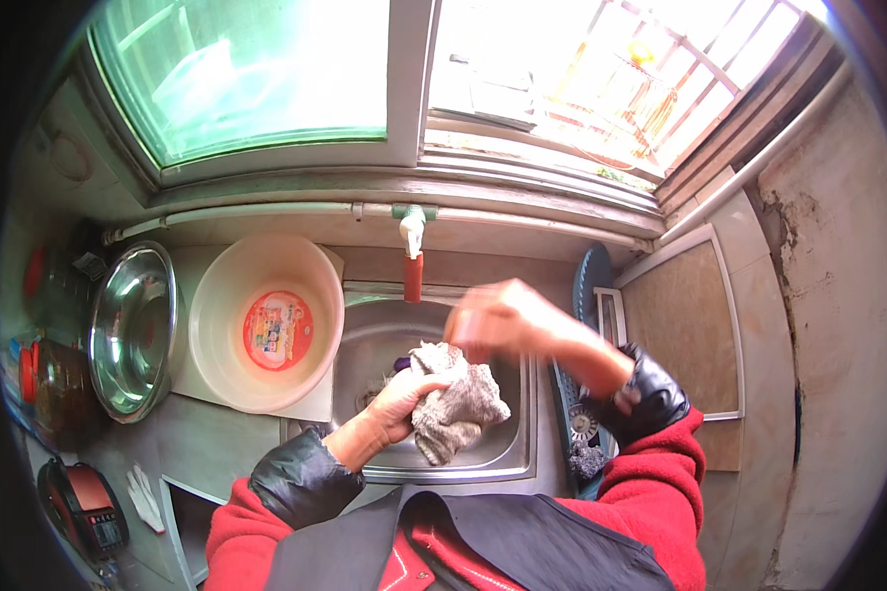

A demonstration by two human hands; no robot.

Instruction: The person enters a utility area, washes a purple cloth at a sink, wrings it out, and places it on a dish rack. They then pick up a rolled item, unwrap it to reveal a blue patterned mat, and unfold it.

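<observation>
Over the stainless steel sink (516, 443), my left hand (403, 402) grips a crumpled grey-white cloth (454, 414), its thumb on top and the loose end hanging down. My right hand (499, 321) is raised just above the cloth, to the right of the tap. Motion blurs its fingers, so I cannot tell whether they pinch anything. A white tap (412, 225) with a red hose end (413, 279) points down at the back of the sink. Behind my left hand, a small dark purple thing (401, 365) shows in the basin, partly hidden.
Left of the sink stand a whitish plastic basin (218, 354) and a tilted metal bowl (133, 332). A red-lidded jar (55, 384), a red and black device (85, 510) and a white glove (144, 499) lie farther left. A blue plastic rack (565, 399) borders the sink's right side.
</observation>
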